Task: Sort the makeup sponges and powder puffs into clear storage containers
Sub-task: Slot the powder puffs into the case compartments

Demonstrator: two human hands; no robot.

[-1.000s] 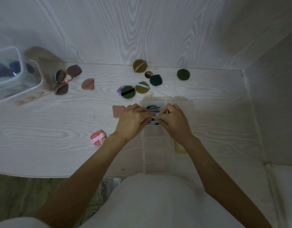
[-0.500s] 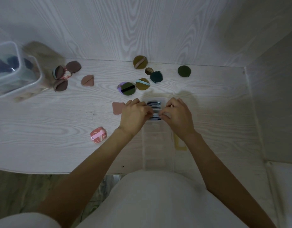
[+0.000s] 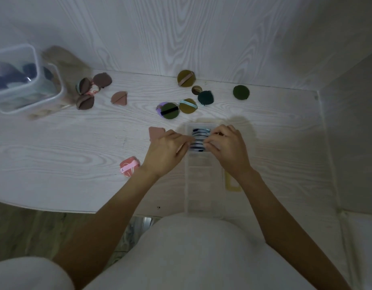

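A long clear slotted container (image 3: 198, 181) lies lengthwise on the white table in front of me. Several blue puffs (image 3: 200, 136) stand on edge in its far end. My left hand (image 3: 167, 151) and my right hand (image 3: 228, 148) press on that row from either side, fingertips pinching the puffs. Loose puffs lie beyond: an olive one with a black strap (image 3: 170, 110), a mustard one (image 3: 188, 105), a teal one (image 3: 205, 97), a dark green one (image 3: 241, 92). A pink puff (image 3: 129, 165) sits by my left wrist.
A clear tub (image 3: 24, 80) holding dark sponges stands at the far left, with brown puffs (image 3: 84, 95) beside it. A pink sponge (image 3: 155, 131) lies left of my left hand. A wall bounds the right side; the table's front edge is near my body.
Both hands stay on the puffs in the container's far end, shifting only slightly; the camera has tipped a little.
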